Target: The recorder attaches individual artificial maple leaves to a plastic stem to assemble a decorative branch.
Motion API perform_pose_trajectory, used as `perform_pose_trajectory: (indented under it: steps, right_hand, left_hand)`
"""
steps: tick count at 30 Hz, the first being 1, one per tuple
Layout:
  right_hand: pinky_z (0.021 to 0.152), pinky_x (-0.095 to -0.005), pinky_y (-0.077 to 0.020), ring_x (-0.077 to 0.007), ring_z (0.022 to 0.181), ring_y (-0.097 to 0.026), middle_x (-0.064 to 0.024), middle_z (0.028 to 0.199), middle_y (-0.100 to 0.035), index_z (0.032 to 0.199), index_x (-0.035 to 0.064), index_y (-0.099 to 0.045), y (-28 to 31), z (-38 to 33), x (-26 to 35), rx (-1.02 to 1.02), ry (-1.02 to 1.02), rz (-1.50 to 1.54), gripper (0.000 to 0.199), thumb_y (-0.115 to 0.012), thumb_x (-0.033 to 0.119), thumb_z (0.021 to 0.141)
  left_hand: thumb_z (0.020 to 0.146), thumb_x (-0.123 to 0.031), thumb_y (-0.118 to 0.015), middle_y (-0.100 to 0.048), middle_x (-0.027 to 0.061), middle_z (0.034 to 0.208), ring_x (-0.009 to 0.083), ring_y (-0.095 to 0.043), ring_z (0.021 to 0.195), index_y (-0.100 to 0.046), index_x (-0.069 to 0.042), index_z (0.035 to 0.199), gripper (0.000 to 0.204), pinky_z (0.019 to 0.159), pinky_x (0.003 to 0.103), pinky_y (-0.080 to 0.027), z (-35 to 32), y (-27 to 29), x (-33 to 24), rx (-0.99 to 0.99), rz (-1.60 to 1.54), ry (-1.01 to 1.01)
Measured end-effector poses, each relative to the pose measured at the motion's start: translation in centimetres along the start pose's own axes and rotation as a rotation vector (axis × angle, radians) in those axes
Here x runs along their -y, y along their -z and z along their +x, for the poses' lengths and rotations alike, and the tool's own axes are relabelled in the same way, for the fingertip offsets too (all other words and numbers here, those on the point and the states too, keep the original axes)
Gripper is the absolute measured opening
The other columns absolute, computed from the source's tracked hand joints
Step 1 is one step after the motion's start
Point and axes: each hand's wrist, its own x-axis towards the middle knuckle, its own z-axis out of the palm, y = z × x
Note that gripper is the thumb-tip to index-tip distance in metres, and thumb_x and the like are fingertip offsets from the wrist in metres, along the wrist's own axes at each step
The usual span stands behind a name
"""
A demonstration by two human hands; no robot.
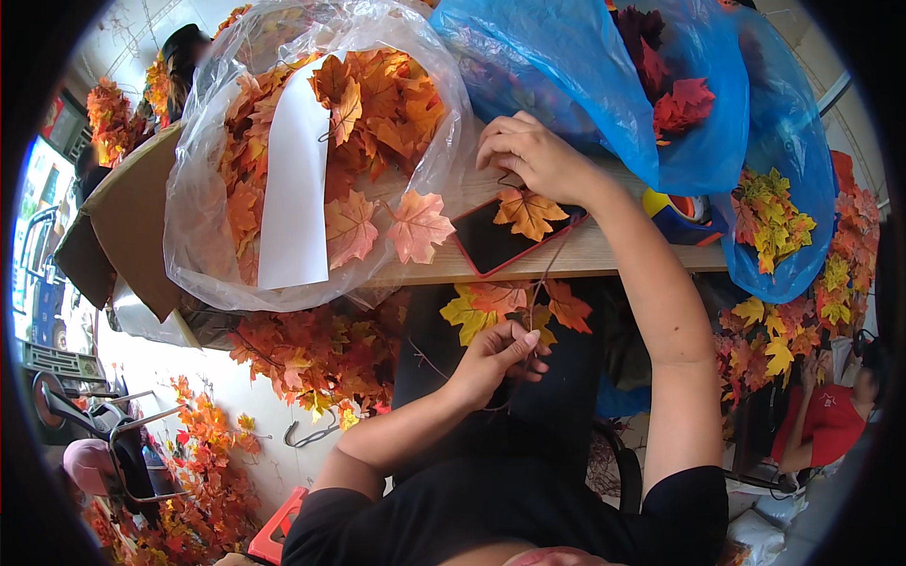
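My left hand (495, 363) is closed around a thin brown artificial branch (545, 274), held above my lap at the table's edge. Yellow and orange maple leaves (477, 311) fan out from the branch just beyond my fingers. Over the tabletop, my right hand (543, 160) has its fingers curled downward. Beneath it, a single orange artificial leaf (530, 213) lies over a dark-screened phone (495, 243) with a red edge. The leaf's dark stem runs up to my right fingertips, whose grip is partly hidden.
A clear plastic bag (184, 222) of orange leaves, with a white sheet (294, 189), covers the table's left. Blue bags (557, 75) with red and yellow leaves fill the right. A tape roll (684, 209) sits nearby. Leaf bunches (311, 354) hang below. A person in red (830, 424) sits right.
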Motion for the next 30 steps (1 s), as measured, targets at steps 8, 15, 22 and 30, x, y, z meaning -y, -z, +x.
perform_pose_trajectory:
  steps: [8,15,22,30]
  right_hand:
    - [0.110,-0.0389,-0.0251,-0.0282,0.123,-0.039,-0.0057,0.122,-0.053,0.100,0.0092,-0.064,1.6,0.3,0.8,0.213,-0.123,-0.108,0.035,-0.051,-0.009,0.074]
    - [0.111,-0.0401,-0.0242,-0.0294,0.129,-0.035,-0.0054,0.129,-0.053,0.091,0.0062,-0.067,1.1,-1.0,0.1,0.061,-0.021,-0.302,0.019,-0.061,0.000,0.074]
    - [0.084,-0.0378,-0.0458,-0.0271,0.093,-0.058,-0.0058,0.084,-0.065,0.088,0.0064,-0.069,2.9,-3.9,2.6,-0.272,0.202,-0.078,0.016,-0.069,0.002,0.073]
    - [0.059,-0.0313,-0.0492,-0.0221,0.066,-0.061,-0.0069,0.073,-0.066,0.077,0.0027,-0.067,-0.9,-16.9,11.7,-0.244,-0.139,0.240,0.014,-0.076,0.000,0.067]
  left_hand:
    - [0.095,-0.025,-0.055,-0.062,0.0090,0.093,0.0141,-0.063,0.077,-0.054,-0.004,0.087,0.023,0.067,0.028,-0.056,0.0,-0.3,0.2,0.013,-0.002,-0.007]
    - [0.095,-0.025,-0.055,-0.062,0.0096,0.093,0.0146,-0.063,0.077,-0.054,-0.004,0.086,0.023,0.067,0.029,-0.056,-0.1,-0.1,0.2,0.005,0.001,0.005]
    - [0.095,-0.024,-0.055,-0.062,0.0083,0.090,0.0138,-0.062,0.077,-0.054,-0.004,0.086,0.022,0.065,0.027,-0.054,0.4,-0.8,-0.5,-0.051,-0.045,-0.007]
    - [0.097,-0.025,-0.052,-0.060,-0.0002,0.081,0.0050,-0.053,0.073,-0.054,-0.005,0.088,0.022,0.068,0.021,-0.043,1.1,-1.3,0.2,-0.086,0.120,-0.155]
